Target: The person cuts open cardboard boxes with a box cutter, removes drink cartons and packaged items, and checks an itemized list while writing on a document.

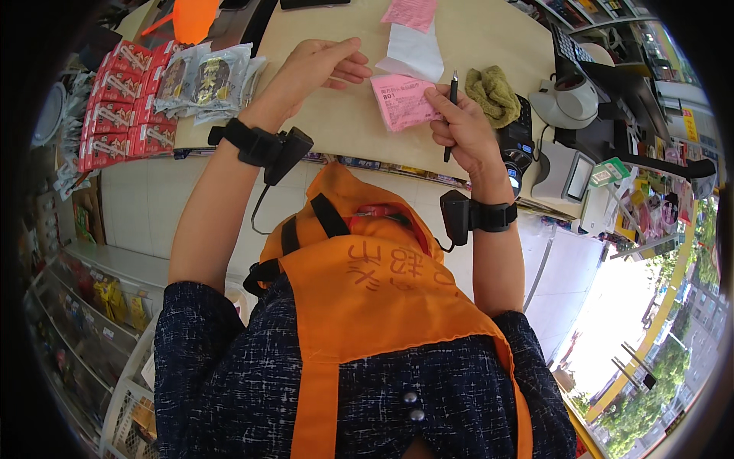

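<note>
My right hand (pixel 465 131) pinches a stack of pink printed slips (pixel 403 102) between thumb and fingers. A black pen (pixel 453 90) is tucked in the same hand, its tip pointing away from me. My left hand (pixel 321 72) hovers over the counter to the left of the slips, fingers slightly spread, holding nothing. Just beyond the slips lies a creased white paper (pixel 412 53), with another pink slip (pixel 409 12) at its far end. Close to my right hand is a crumpled olive-green cloth (pixel 494 96).
Red boxes (pixel 117 109) and silvery food packets (pixel 213 77) are stacked at the counter's left. On the right stand a black card terminal (pixel 510 152), a white scanner (pixel 565 103) and a small screen device (pixel 565 172). An orange object (pixel 194 20) lies at the far left.
</note>
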`<action>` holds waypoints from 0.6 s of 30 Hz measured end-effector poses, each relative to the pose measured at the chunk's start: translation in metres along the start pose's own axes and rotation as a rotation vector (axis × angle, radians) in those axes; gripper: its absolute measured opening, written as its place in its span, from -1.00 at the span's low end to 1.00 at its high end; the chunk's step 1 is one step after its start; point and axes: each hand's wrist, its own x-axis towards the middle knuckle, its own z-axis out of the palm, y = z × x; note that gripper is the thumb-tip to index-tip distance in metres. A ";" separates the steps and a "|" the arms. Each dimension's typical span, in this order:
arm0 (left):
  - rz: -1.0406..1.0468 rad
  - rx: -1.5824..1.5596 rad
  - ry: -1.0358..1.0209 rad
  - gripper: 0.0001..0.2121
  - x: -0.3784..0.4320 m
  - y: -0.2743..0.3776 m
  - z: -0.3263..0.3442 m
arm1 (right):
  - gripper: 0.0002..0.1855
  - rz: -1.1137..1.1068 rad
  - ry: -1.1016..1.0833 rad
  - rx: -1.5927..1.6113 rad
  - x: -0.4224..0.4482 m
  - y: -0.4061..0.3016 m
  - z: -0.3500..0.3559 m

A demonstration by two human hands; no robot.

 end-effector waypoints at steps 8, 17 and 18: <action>0.039 -0.124 -0.185 -0.72 -0.031 -0.020 0.038 | -0.81 -0.018 -0.050 0.041 -0.002 -0.014 0.007; 0.097 -0.238 -0.122 -0.77 -0.037 -0.015 0.039 | -0.74 -0.019 -0.100 0.046 -0.016 -0.023 0.013; 0.101 -0.238 -0.120 -0.77 -0.037 -0.014 0.039 | -0.73 -0.022 -0.066 0.006 -0.020 -0.023 0.012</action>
